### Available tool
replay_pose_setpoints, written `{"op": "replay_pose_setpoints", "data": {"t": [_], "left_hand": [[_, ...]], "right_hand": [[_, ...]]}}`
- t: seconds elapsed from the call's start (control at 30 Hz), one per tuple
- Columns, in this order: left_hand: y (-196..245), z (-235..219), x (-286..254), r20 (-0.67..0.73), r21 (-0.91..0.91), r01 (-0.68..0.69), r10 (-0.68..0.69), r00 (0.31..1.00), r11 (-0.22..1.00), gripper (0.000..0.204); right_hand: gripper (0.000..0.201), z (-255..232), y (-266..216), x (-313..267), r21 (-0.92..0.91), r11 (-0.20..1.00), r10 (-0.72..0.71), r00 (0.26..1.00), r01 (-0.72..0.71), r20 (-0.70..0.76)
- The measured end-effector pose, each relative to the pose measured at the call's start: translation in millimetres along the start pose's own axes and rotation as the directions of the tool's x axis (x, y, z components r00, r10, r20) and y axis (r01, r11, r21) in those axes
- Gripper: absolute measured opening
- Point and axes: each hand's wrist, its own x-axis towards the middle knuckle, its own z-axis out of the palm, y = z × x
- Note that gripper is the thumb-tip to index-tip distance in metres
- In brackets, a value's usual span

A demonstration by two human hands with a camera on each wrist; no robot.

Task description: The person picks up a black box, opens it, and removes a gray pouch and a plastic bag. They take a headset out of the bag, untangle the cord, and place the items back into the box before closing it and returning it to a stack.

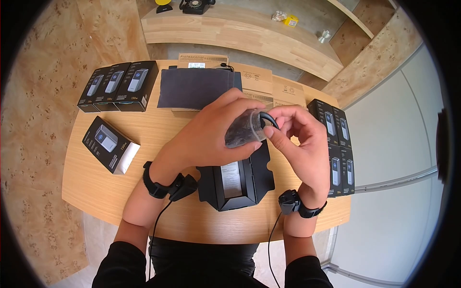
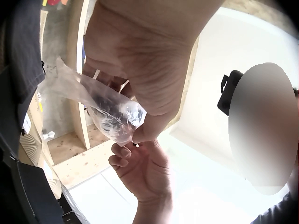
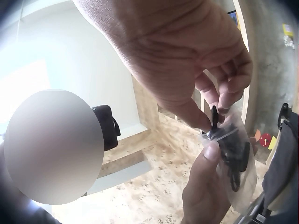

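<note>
Above the table, my left hand grips a clear plastic bag around its sides, its thumb near the mouth. My right hand pinches a black cable that loops out of the bag's opening. More of the black cable shows coiled through the plastic in the right wrist view. The bag hangs crumpled from the left fingers in the left wrist view. Directly beneath the hands lies an opened black box with its flaps spread and a white printed label inside.
Three black boxes stand at the back left, and one more box lies nearer. Several boxes line the right side. A dark grey pouch rests on brown cartons at the back.
</note>
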Motion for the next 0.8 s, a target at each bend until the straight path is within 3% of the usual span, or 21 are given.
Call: {"op": "replay_pose_setpoints", "data": {"t": [0.17,0.47,0.8], "left_hand": [[-0.3,-0.3,-0.4,-0.01,0.008,-0.023,0.023,1.0,1.0,0.061],[0.7,-0.2,0.1,-0.015,0.009,-0.025,0.025,1.0,1.0,0.06],[-0.2,-1.0,0.4,-0.021,0.037,-0.039,0.04,0.999,0.999,0.055]], "right_hand": [[0.019,1.9,-3.2,-0.1,0.063,0.998,-0.003,0.999,0.006,-0.046],[0.016,2.5,1.0,-1.3,0.021,0.998,-0.06,0.998,0.06,-0.009],[0.019,4.9,-5.6,-1.1,-0.12,0.978,-0.162,0.984,0.17,0.076]]}}
